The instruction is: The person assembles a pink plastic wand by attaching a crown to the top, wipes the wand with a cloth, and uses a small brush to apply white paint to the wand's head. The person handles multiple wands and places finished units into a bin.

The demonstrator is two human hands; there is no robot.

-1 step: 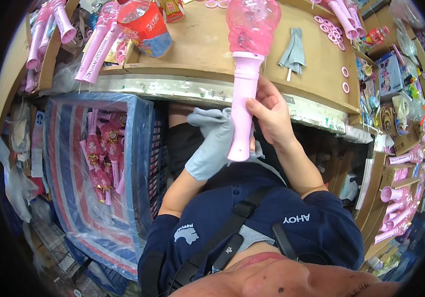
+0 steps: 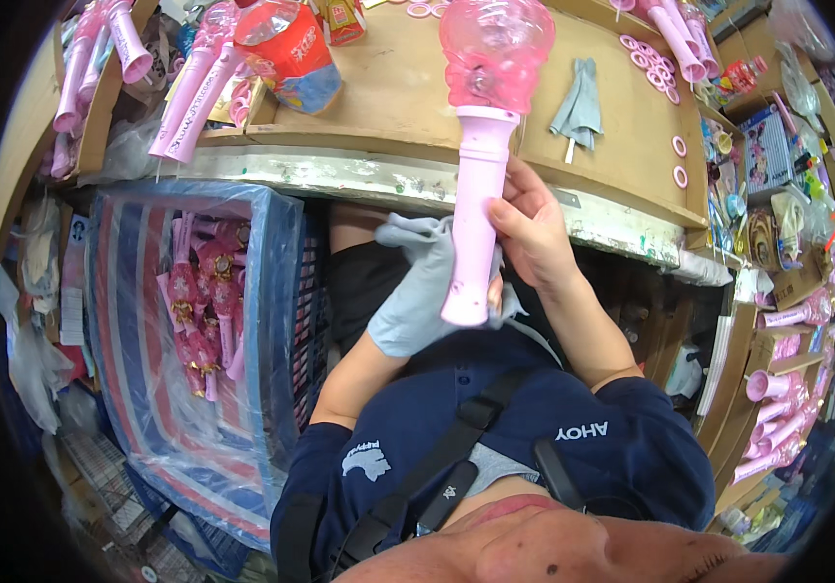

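A pink toy wand [image 2: 480, 185] stands nearly upright in front of my chest. Its clear pink, bulging head [image 2: 500, 58] reaches over the table, and a small round part shows inside. My right hand [image 2: 537, 233], bare, closes on the handle from the right, with the thumb on its front. From the left, my left hand [image 2: 417, 296] in a pale grey glove grips the lower handle; most of its fingers are hidden behind the wand, and a bare fingertip shows beside it. On the tabletop beyond lies a folded grey cloth piece [image 2: 579, 102] with a white stick end.
A cardboard-lined table [image 2: 388, 87] holds several pink rings [image 2: 650, 60] and a red-and-blue plastic container [image 2: 289, 58]. At left, a plastic-lined blue crate [image 2: 272, 291] contains pink wands [image 2: 208, 301]. More pink wands [image 2: 199, 97] lean at the table's left; others [image 2: 777, 408] lie in boxes at right.
The wand has shifted slightly toward me and tilted a little, both hands moving with it. My grip on it looks the same.
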